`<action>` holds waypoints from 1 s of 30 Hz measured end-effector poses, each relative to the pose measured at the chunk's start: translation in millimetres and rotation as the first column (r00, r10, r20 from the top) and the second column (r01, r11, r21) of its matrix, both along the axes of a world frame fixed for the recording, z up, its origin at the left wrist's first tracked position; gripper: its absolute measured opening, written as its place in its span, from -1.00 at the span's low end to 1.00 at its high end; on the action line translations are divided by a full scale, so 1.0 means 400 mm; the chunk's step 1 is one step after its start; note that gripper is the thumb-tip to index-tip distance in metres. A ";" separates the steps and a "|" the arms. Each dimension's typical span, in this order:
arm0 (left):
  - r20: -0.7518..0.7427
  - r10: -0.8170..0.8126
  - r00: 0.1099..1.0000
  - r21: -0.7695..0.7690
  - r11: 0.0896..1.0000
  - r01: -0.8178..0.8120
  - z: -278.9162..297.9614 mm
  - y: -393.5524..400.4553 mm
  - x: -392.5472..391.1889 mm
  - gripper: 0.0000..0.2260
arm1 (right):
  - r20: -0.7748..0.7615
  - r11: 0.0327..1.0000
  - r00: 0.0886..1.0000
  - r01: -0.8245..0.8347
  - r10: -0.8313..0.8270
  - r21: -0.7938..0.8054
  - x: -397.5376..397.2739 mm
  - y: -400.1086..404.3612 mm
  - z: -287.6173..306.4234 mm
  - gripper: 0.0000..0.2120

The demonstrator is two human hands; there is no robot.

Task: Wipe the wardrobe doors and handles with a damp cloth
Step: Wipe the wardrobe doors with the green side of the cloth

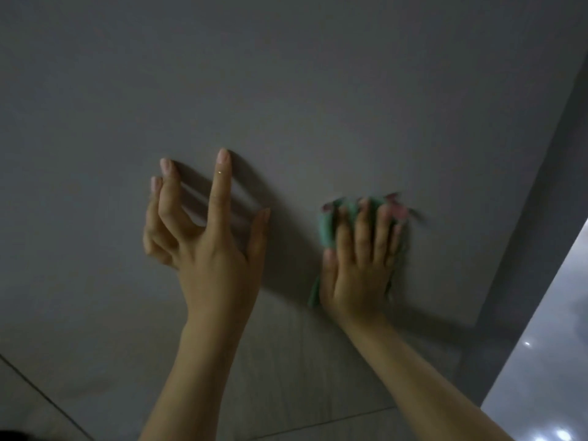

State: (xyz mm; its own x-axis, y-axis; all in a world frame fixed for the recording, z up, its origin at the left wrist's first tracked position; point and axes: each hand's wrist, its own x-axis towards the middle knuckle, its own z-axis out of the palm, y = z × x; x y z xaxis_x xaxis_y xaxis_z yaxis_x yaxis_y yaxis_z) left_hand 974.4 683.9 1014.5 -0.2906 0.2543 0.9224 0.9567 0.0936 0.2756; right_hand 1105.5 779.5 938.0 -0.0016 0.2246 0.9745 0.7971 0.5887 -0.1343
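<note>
Far off to the left of the fingers, a thin dark seam (41,393) slants across the pale grey surface low down, and nothing else breaks the plain panel there. The wardrobe door (286,90) fills nearly everything, flat and grey in dim light.

The left hand (203,246) is spread wide, fingers straight and fanned apart, holding nothing. Its fingertips (223,155) touch the door, while the palm stands off the surface. The thumb reaches out to the right, its tip also against the panel. Shadows of the fingers fall on the door just right of them, slanting toward the other hand.

Between the two hands is a bare strip of door, darkened by that shadow. Below it, under both wrists, the surface changes to a faintly grained panel (302,361), with a thin horizontal line crossing it lower still.

The right hand (359,268) lies flat on a green cloth (327,224), fingers nearly straight and close together, pressing it against the door. The cloth bunches out above the fingertips, where pinkish patches show, and it sticks out past the thumb on the left and trails below the palm. This hand and the cloth's right side are blurred, so the edge there is hard to make out.

Just right of these fingers the door ends at a slanting edge, beyond which lies a darker grey band (541,218). Farthest right, a glossy floor (547,361) shines with small light spots.
</note>
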 end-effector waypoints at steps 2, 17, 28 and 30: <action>-0.050 0.014 0.999 0.013 1.000 -0.014 0.001 -0.003 -0.017 -0.48 | 0.206 0.997 0.978 -0.044 0.029 0.067 0.004 -0.001 -0.044 -0.52; -0.028 -0.022 0.999 0.029 0.999 0.023 0.007 -0.034 -0.107 -0.44 | 0.311 0.992 0.950 -0.065 0.028 0.108 -0.068 -0.046 -0.063 -0.55; 0.006 -0.024 1.000 0.112 0.993 0.023 0.012 -0.100 -0.201 -0.49 | 0.107 0.999 0.994 -0.021 0.019 0.025 -0.214 -0.109 -0.025 -0.51; 0.008 -0.019 1.000 0.101 0.995 0.018 0.010 -0.109 -0.227 -0.47 | 0.222 0.996 0.975 -0.044 0.026 0.076 -0.190 -0.102 -0.044 -0.49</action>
State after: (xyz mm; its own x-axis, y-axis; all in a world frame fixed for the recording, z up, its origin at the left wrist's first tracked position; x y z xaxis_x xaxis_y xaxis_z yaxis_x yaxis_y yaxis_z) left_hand 883.4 640.1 1018.3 -0.2946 0.1651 0.9413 0.9556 0.0467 0.2909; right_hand 1029.4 738.8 920.5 -0.2249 0.1417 0.9640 0.7803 0.6188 0.0911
